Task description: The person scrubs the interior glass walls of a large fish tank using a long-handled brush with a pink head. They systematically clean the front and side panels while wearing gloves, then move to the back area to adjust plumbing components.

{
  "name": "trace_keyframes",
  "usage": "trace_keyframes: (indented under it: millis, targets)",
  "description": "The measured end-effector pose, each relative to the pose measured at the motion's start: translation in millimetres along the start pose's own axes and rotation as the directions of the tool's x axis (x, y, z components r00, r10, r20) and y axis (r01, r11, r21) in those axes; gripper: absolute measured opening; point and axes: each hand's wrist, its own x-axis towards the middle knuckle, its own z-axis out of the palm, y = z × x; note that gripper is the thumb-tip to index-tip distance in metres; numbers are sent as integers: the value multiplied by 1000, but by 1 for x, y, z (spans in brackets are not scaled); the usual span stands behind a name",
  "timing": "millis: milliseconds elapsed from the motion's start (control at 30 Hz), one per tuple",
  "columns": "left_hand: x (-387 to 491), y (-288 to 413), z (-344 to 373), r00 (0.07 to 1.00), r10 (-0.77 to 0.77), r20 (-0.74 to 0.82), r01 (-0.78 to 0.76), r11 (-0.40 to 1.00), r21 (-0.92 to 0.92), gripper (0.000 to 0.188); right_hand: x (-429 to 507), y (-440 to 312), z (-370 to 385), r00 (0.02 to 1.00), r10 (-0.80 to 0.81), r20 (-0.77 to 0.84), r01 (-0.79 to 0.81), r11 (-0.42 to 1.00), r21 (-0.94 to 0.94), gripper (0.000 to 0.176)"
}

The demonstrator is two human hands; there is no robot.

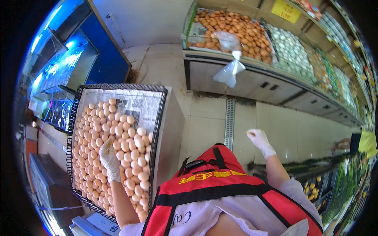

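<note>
My left hand [109,160], in a thin whitish glove, hovers over or touches the brown eggs [94,153] heaped in a black plastic basket tray [163,112]. Its fingers lie close together, and I cannot tell whether an egg is in them. Sheets of newspaper [147,109] line the tray and show bare along its far side. My right hand [259,141], gloved the same way, is out to the right above the tiled floor. The fingers there are curled in, with nothing visible in them.
A display counter [218,70] across the aisle holds darker brown eggs [236,28] and pale eggs [291,47]. Clear plastic bags [230,70] hang at its front. A drain grate [229,121] crosses the floor. Lit water tanks [65,70] stand left; a person [367,143] is far right.
</note>
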Motion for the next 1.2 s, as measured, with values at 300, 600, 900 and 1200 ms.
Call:
trace_keyframes:
  millis: [300,600,900,1200]
  targets:
    - [147,107,249,869,382,314,-446,880,165,18,321,-172,-66,794,-605,57,591,790,159,20]
    - [203,81,314,559,-323,764,-192,846,497,22,573,-377,-33,457,-802,384,875,327,-357,18]
    - [443,-35,352,-85,-491,867,-281,847,452,34,620,-410,-3,674,-591,443,736,489,-468,14]
    - [595,-112,345,-32,-558,829,-40,829,557,33,630,-442,-3,814,-136,564,525,588,-615,13]
